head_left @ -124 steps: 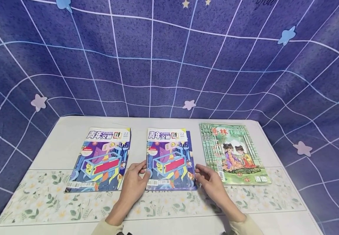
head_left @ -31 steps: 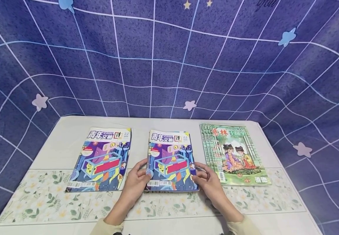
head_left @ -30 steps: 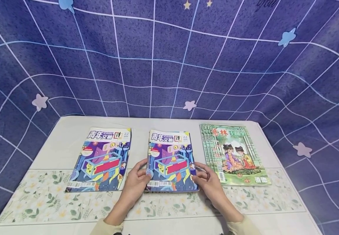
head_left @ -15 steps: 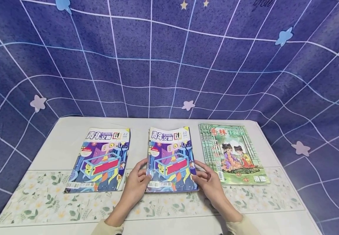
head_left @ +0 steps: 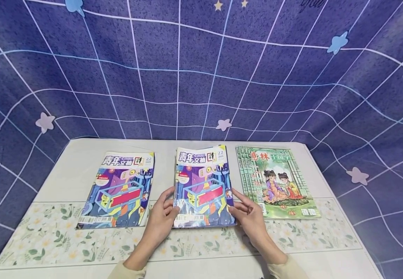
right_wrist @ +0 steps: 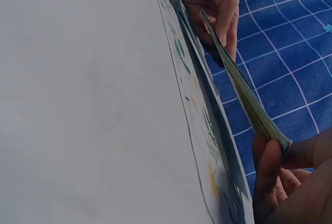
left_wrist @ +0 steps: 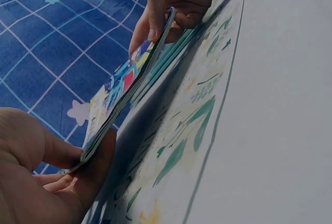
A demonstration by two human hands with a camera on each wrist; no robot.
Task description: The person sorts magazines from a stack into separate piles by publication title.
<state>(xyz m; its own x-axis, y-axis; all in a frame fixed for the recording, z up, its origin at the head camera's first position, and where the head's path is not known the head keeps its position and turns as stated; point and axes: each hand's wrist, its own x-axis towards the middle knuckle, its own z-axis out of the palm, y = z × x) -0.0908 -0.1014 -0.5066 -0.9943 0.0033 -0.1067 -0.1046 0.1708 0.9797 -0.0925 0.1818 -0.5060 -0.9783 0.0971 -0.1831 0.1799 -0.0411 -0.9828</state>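
Note:
A small stack of magazines (head_left: 203, 193) with a purple and blue cover is held in the middle, far edge tilted up. My left hand (head_left: 161, 215) pinches its left side, thumb on the cover and fingers beneath. On the right side, my right hand (head_left: 248, 215) pinches it the same way. Both wrist views show the magazines' edge (left_wrist: 132, 86) raised off the table, with the thumb and fingers of each hand on opposite faces. How many are in the stack cannot be told.
A matching magazine (head_left: 117, 193) lies on the table to the left. To the right is a fanned pile of green magazines (head_left: 281, 186). The white table (head_left: 83, 267) has a floral band across it. A blue grid-patterned cloth (head_left: 201, 85) hangs behind and at both sides.
Earlier my hands stood beside the middle magazines, which lay offset on the table. Now both hands grip them, their edges are closer to even, and the far edge has risen.

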